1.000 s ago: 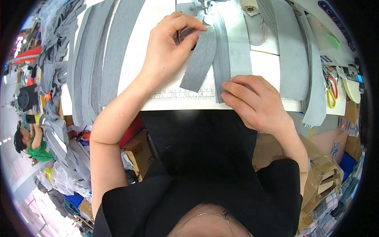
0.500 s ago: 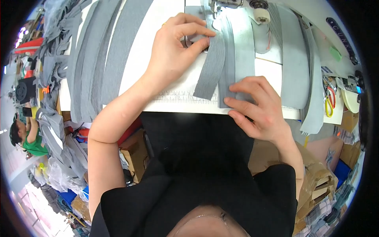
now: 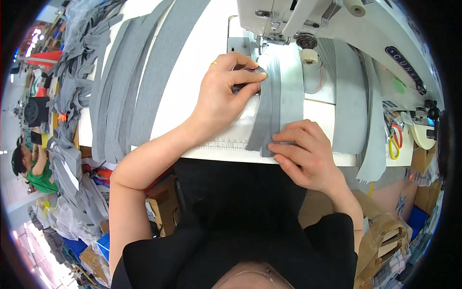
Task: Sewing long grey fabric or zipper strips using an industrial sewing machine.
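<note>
My left hand is closed at the top of a darker grey fabric strip, pinching it with thumb and fingertips beside the sewing machine's needle area. That strip angles down over a folded grey strip, next to a paler grey strip. My right hand has its fingers apart and curved, fingertips resting on the lower end of the strips at the table's front edge. A printed ruler runs along that edge, passing behind the strips.
Long grey fabric strips lie left, more right. Scissors sit at the far right near the machine body. Cardboard boxes are below. A co-worker in a green top works at the left.
The view has shifted, showing more of the machine, with table and hands lower in frame. The darker strip has moved right, overlapping the folded strip. My right thumb has come into sight.
</note>
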Demonstrator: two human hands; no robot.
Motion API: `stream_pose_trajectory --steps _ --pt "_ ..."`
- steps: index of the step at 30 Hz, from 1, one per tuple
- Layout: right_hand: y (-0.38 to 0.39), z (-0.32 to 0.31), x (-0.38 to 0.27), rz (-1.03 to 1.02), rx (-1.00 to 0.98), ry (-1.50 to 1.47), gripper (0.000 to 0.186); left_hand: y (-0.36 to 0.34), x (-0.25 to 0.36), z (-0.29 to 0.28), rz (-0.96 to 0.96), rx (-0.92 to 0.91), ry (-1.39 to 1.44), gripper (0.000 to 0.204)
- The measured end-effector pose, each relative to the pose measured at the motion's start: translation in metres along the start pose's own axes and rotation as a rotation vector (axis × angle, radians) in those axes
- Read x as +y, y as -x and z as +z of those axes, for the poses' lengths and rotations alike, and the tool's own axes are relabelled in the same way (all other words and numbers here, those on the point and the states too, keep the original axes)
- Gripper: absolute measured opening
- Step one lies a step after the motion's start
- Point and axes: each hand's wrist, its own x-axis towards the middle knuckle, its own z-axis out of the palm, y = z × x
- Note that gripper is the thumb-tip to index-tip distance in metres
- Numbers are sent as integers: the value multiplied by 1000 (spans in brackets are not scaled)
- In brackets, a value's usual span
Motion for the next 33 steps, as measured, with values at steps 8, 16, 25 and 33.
stream_pose_trajectory --steps 8,16,25,33 --pt "-5 -4 -6 10 -27 83 18 1 -2 -1 -54 -42 13 21" --pt "-18 -3 2 10 -32 126 16 -2 -2 -2 -71 -57 0 21" --pt "-24 3 11 32 9 185 17 0 -1 1 -66 -46 17 29" --pt "-24 3 12 36 16 219 22 -1 -1 0 -76 -49 56 32"
